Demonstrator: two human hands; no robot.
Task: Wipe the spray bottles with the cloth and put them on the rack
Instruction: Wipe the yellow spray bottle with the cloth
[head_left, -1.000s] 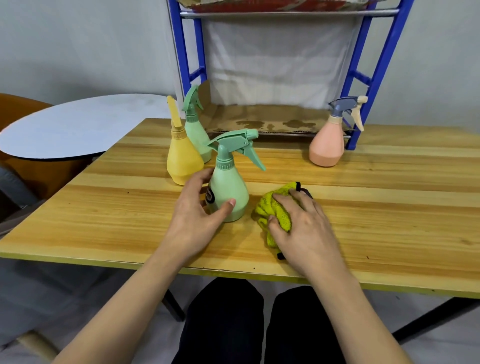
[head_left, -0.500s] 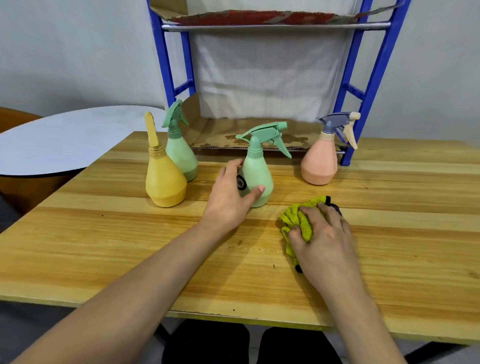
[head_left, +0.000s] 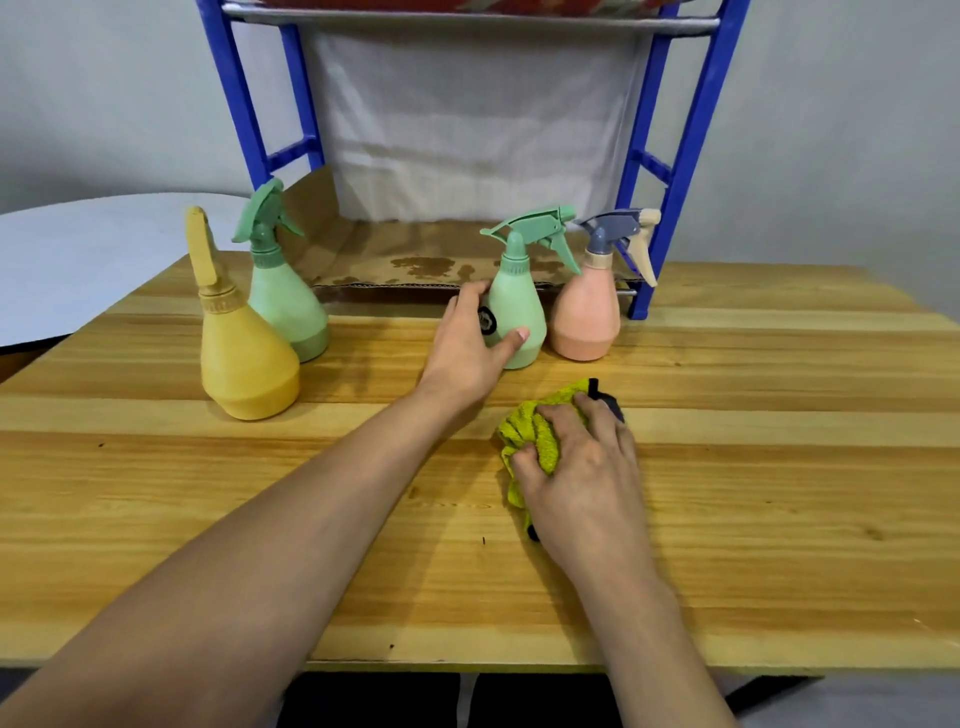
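Spray bottles: four counted, all upright on the wooden bench (head_left: 727, 467). Two mint green, one mustard yellow, one salmon pink. Pear-shaped matte plastic bodies, ribbed collars, trigger heads on top.

Yellow bottle (head_left: 244, 358) nearest on the left, its trigger head seen edge-on as a narrow yellow blade. Left green bottle (head_left: 283, 306) just behind and to the right of it, touching or nearly so; cannot tell which. Middle green bottle (head_left: 517, 312) at the far side of the bench, close to the front edge of the rack's bottom shelf, a round black mark on its left flank. Pink bottle (head_left: 587, 317) just right of it, grey head with a cream trigger, beside the rack's right front leg.

Left hand (head_left: 467, 353) wrapped round the middle green bottle, thumb on the near face, fingers curled behind the left side. Right hand (head_left: 582, 467) pressed down on the cloth (head_left: 535, 431), thumb and fingers gathering the fabric. One cloth: fuzzy yellow-green microfibre, bunched, black trim showing at far and near ends, lying on the bench nearer than the pink bottle.

Rack (head_left: 680, 156): blue metal uprights, grey rail above, white fabric at the back. Bottom shelf lined with stained brown cardboard (head_left: 415, 254), no bottle on it. Round white tabletop (head_left: 78, 260) at far left.
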